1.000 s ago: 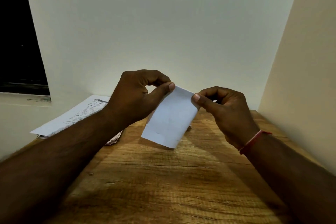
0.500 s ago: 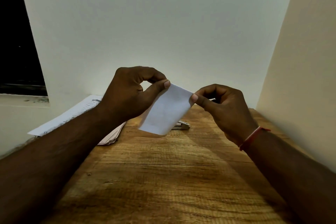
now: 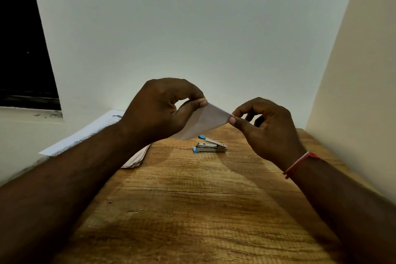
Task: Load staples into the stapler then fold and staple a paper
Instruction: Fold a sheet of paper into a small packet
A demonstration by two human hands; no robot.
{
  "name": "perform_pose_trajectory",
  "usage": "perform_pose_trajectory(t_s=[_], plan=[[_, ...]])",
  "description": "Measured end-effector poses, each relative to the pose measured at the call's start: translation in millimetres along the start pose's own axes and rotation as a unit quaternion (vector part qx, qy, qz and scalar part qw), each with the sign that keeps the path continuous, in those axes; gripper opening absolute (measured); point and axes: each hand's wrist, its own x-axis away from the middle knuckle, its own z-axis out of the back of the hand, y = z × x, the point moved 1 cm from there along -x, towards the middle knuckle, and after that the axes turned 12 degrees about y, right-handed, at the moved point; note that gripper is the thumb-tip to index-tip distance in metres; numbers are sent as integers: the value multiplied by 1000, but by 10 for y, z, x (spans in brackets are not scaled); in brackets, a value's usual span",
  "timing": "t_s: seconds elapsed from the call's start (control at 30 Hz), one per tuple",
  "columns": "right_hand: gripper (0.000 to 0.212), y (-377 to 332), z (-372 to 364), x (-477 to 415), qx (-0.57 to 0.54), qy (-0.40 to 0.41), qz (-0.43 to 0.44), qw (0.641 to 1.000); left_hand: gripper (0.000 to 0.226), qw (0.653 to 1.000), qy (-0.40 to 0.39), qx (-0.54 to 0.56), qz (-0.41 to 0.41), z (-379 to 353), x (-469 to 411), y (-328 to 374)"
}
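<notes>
— Where was the paper [image 3: 203, 122]?
— Held above the worktop [image 3: 192, 210]. The left hand [image 3: 162, 109] pinched its 9 o'clock corner in its fingers [image 3: 192, 106], and the right hand [image 3: 265, 128] pinched the 3 o'clock corner.
— And the stapler [image 3: 211, 147]?
— It lay on the worktop, at the paper's 6 o'clock.

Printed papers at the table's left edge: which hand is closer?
Left. The left hand is raised just right of the printed papers, pinching the small paper; the right hand pinches its other end, farther right.
</notes>
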Motion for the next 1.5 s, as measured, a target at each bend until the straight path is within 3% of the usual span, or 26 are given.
perform_pose_trajectory(t_s=[0.43, 1.17, 1.4, 1.5], plan=[[12, 4, -15, 0, -28, 40, 16, 999, 4, 999, 26, 17, 16, 2, 10, -6], [20, -41, 17, -5, -56, 61, -40, 996, 2, 997, 45, 28, 59, -6, 17, -6], [5, 52, -38, 28, -288, 50, -155, 944, 4, 981, 52, 59, 179, -78, 31, -41], [24, 31, -84, 108, -353, -4, -183, 918, 4, 970, 52, 81, 225, -88, 37, -76]])
